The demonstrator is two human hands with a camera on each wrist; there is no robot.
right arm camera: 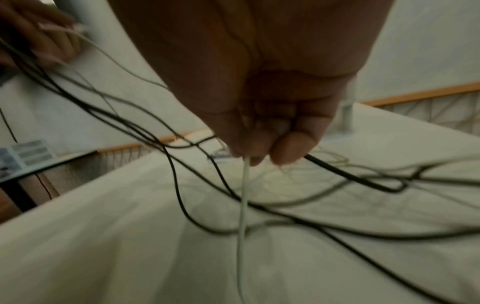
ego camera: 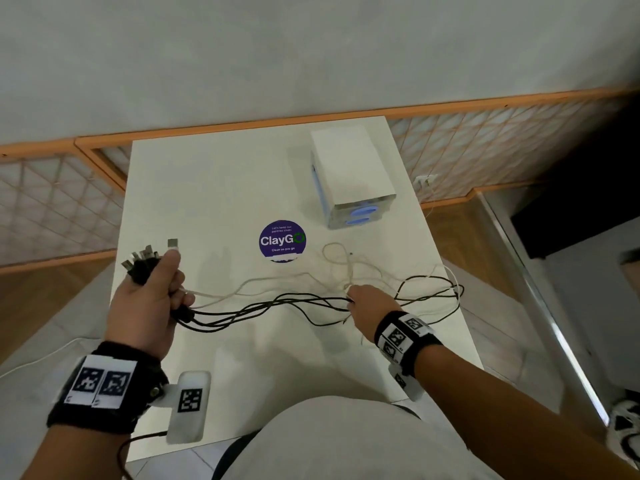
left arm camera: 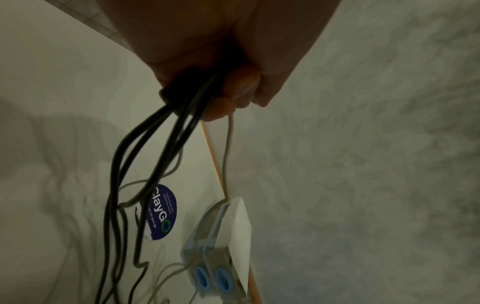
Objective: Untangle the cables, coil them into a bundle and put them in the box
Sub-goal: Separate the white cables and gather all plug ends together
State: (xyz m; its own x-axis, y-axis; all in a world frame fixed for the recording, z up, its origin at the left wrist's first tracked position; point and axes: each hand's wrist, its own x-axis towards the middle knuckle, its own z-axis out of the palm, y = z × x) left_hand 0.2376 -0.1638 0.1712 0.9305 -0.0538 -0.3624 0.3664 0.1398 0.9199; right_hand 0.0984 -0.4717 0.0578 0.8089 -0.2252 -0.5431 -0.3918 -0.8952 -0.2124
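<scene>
Several black cables [ego camera: 263, 304] and white cables [ego camera: 266, 282] trail across the white table [ego camera: 214, 188]. My left hand [ego camera: 152, 299] grips their plug ends [ego camera: 142, 259] in a bunch above the table's left edge; the black cables [left arm camera: 145, 156] hang down from its fist. My right hand [ego camera: 367, 306] pinches a white cable [right arm camera: 244, 185] and holds black cables mid-length at the right. A white box [ego camera: 351, 171] with blue handle holes [ego camera: 363, 216] stands at the back right, its top covered by a white sheet or lid.
A round purple sticker [ego camera: 282, 241] marks the table's middle. Loose cable loops [ego camera: 429, 289] reach the table's right edge. An orange-framed lattice panel [ego camera: 485, 143] runs behind the table, and wooden floor [ego camera: 460, 244] lies to the right.
</scene>
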